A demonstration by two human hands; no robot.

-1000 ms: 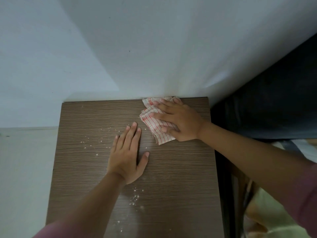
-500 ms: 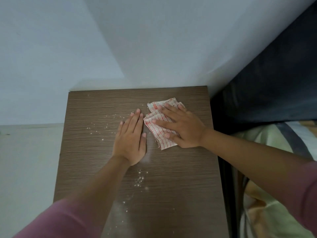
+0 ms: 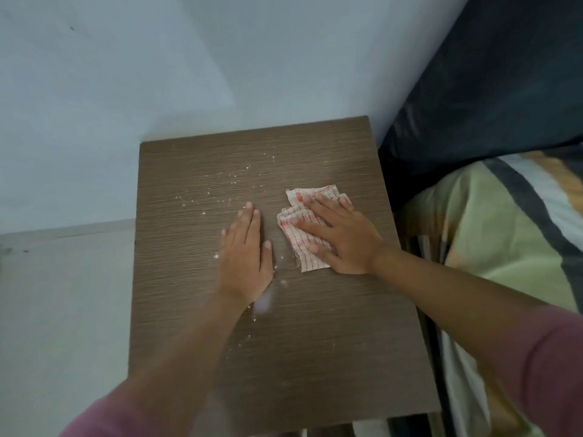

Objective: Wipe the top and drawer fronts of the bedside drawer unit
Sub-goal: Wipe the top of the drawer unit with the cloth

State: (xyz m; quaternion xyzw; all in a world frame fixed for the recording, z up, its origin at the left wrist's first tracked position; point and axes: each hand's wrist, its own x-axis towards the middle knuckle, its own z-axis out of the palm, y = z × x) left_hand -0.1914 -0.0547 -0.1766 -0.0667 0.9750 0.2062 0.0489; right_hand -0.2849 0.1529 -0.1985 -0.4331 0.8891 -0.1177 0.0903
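Your right hand (image 3: 342, 236) lies flat, fingers spread, pressing a folded red-and-white checked cloth (image 3: 304, 230) against the top of the bedside drawer unit (image 3: 315, 342); it pins the cloth under the palm and fingers rather than gripping it in a fist. Your left hand (image 3: 246, 250) rests open and flat on the bare wood just beside the cloth, fingers together and pointing toward the wall, with nothing in it. A narrow strip of wood separates the two hands.

That cloth sits on the right half of the top, nearer the back than the front, its folded edges showing beyond your fingertips and below your thumb.

White crumbs (image 3: 227, 181) are scattered over the brown wood-grain surface beyond your left hand, toward the back left. A pale powdery smear (image 3: 263, 302) lies beside your left wrist, and a few more specks trail toward the front edge. The drawer fronts are not visible from this angle.

Both forearms reach in from below, each ending in a pink sleeve (image 3: 542, 367).

Behind the unit stands a pale wall (image 3: 189, 74), and a light floor (image 3: 63, 310) shows to its left. To the right, close against the unit, is a bed with a dark headboard (image 3: 489, 89) and striped bedding (image 3: 511, 231) in green, white, grey and orange.
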